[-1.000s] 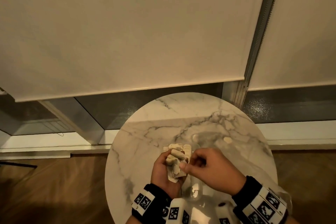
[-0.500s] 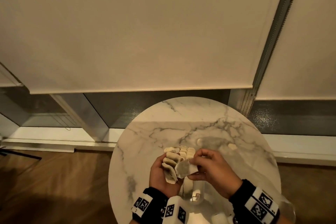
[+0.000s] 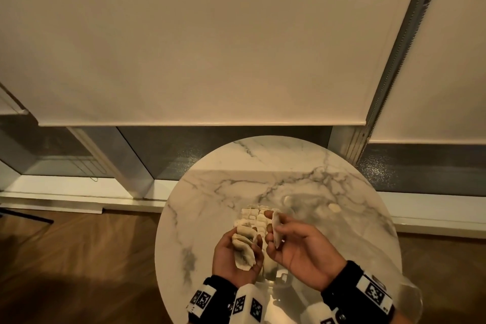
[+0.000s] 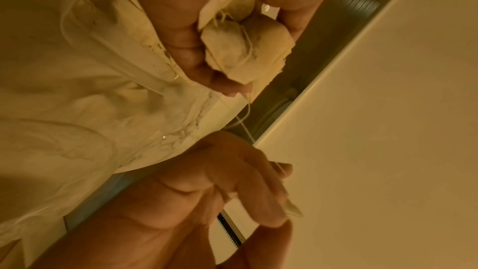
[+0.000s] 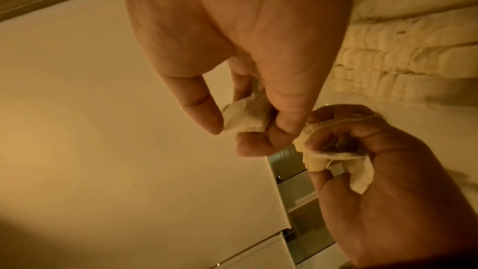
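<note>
Marble covers the round table (image 3: 223,192), whose near edge is cut off by the bottom of the head view, as are both wrists. In the lower middle of that frame the left hand (image 3: 232,258) curls its fingers round a bunch (image 3: 243,251) of pale tea bags, held above the table. The palm hides their lower parts, so the count is unsure, though at least three overlap. Just right of it the right hand (image 3: 302,252) pinches one tea bag (image 3: 275,231) between thumb and fingers, close beside the bunch but apart from it.

In the left wrist view a thin thread (image 4: 245,119) runs from the bunch down toward the right hand's fingers; where it ends is hard to make out. Above the hands in the head view, one pile (image 3: 252,214) of more tea bags lies in rows on the table, partly covered by fingertips and too small to count. Two pale spots (image 3: 334,208) lie right of the pile; what they are is unclear. Clear plastic (image 3: 410,294) at the lower right barely shows against the marble.

Bare marble lies open above and left of the hands, up to the far rim. Wood floor (image 3: 79,258) lies past the table's left edge, and blinds (image 3: 184,34) fill the upper frame.
</note>
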The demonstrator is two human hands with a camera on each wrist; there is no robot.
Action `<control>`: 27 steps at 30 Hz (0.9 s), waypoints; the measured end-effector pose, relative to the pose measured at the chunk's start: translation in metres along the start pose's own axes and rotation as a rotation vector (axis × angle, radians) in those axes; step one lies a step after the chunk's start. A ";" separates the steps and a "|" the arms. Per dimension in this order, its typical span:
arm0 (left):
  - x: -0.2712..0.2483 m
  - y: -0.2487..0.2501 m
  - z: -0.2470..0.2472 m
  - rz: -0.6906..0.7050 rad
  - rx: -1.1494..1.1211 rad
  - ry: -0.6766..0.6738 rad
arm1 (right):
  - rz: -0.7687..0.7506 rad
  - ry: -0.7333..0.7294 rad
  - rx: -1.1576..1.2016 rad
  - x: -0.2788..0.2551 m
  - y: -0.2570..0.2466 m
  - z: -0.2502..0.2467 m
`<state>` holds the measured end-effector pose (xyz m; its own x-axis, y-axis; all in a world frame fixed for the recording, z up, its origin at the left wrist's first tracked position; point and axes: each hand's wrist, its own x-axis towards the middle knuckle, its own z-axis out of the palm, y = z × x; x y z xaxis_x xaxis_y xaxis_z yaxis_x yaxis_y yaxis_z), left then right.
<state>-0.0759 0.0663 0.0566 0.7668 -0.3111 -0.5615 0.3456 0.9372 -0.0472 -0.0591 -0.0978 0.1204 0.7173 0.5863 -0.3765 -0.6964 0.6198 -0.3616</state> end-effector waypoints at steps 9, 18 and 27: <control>-0.003 0.015 -0.015 -0.016 -0.054 0.001 | -0.297 0.219 -0.491 0.015 0.005 -0.018; -0.005 0.038 -0.033 0.009 -0.043 0.012 | -0.540 0.427 -1.263 0.045 0.003 -0.066; -0.015 0.057 -0.028 0.020 -0.098 0.048 | -0.225 0.410 -1.743 0.075 0.013 -0.105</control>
<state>-0.0825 0.1291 0.0389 0.7453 -0.2869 -0.6018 0.2743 0.9547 -0.1154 -0.0172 -0.1003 -0.0017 0.9291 0.2568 -0.2661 -0.0109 -0.7001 -0.7139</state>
